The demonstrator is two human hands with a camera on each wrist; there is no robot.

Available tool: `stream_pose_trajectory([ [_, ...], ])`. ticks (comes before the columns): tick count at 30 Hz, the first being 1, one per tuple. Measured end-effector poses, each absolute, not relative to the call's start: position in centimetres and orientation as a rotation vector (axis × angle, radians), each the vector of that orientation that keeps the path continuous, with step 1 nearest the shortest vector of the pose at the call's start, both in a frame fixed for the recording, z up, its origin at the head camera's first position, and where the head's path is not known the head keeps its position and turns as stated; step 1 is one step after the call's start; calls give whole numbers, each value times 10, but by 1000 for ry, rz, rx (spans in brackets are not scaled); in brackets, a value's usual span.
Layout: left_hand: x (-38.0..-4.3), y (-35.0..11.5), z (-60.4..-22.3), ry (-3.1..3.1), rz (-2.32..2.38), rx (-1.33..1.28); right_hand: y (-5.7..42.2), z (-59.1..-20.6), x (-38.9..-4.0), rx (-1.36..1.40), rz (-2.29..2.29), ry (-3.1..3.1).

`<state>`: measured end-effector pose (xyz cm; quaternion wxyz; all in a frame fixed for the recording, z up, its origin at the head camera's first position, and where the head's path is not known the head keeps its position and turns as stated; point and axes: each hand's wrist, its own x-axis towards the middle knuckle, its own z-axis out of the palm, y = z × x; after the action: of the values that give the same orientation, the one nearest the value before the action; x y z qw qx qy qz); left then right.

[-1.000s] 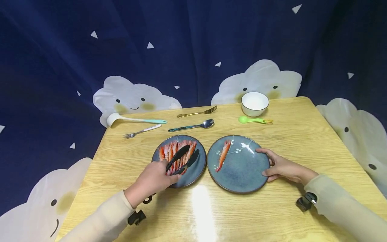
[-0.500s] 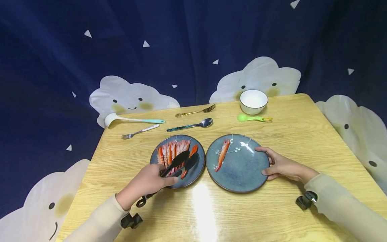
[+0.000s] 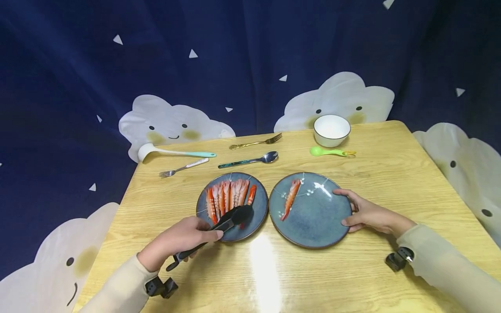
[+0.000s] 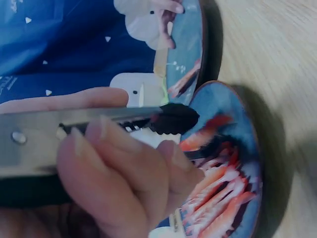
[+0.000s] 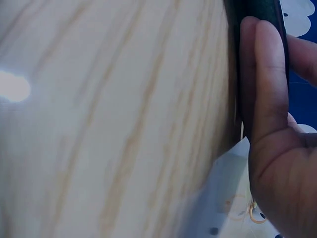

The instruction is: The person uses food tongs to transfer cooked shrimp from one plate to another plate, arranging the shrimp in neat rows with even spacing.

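Note:
My left hand [image 3: 184, 237] grips a pair of black tongs [image 3: 231, 217] over the left blue-grey plate [image 3: 260, 217]. Several orange-and-white shrimp [image 3: 227, 195] lie side by side there. The tongs' heads stand close together across the middle of the rightmost shrimp [image 3: 252, 193], hiding part of it; this shrimp is blurred in the left wrist view. My right hand [image 3: 368, 215] holds the right rim of a second blue-grey plate [image 3: 313, 226], thumb and fingers at its edge. A single shrimp [image 3: 291, 200] lies on that plate's left side.
Behind the plates lie a white ladle [image 3: 172, 152], a silver fork [image 3: 184, 168], a gold fork [image 3: 256, 142], a dark-handled spoon [image 3: 250, 161] and a green spoon [image 3: 328, 151]. A white bowl [image 3: 332, 130] stands at the back right. The plates nearly touch.
The tongs came off the row, and their heads closed at the rightmost shrimp, which now lies apart from the others. My left hand drew back slightly; my right hand stayed on the plate.

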<state>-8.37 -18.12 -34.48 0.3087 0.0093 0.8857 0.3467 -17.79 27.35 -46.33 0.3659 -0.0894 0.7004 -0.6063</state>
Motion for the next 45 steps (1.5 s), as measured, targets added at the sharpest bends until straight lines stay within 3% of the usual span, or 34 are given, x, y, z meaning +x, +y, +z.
stream_pose_trajectory([
  [12,-76,-168,-355,2719,626,135,272,-462,-176,-218,-1547,1818],
  [23,-74,-190,-347,2389,954,54,271,-460,-175,-223,-1541,1828],
  [31,-88,-204,-365,1932,1288,32,271,-461,-175,-230,-1552,1816],
  [37,-86,-203,-372,1947,1317,33,270,-463,-174,-226,-1560,1802],
  [45,-66,-177,-363,2735,689,148,272,-461,-177,-229,-1551,1830],
])
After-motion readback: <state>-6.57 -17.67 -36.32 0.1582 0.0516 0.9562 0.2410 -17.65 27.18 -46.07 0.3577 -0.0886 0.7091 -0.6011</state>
